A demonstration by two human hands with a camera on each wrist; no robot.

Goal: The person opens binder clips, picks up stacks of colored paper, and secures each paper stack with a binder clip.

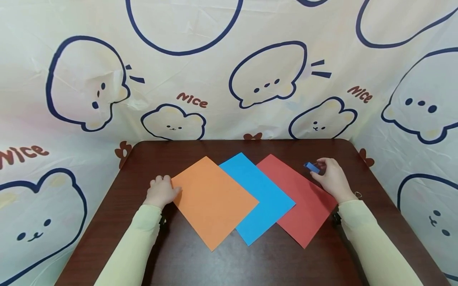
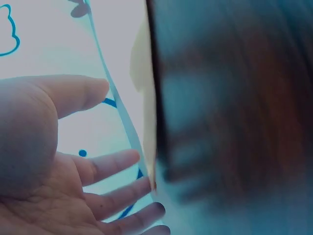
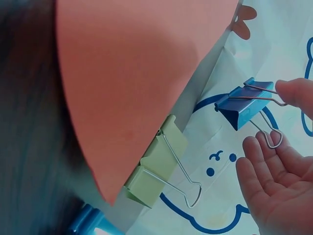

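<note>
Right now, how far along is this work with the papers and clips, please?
Looks done: the orange sheet, blue sheet and red sheet lie overlapping on the table. In hand: the right hand pinches a blue binder clip, off the sheets; the left hand is at the orange sheet's corner. Probably left: fixing that clip, which is on no paper. Whether the pale clip grips the red sheet is unclear.

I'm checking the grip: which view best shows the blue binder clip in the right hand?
Right wrist: the blue binder clip appears large, both wire handles visible, pinched by the right hand. Head shows it small, with little detail; left wrist doesn't show it.
</note>
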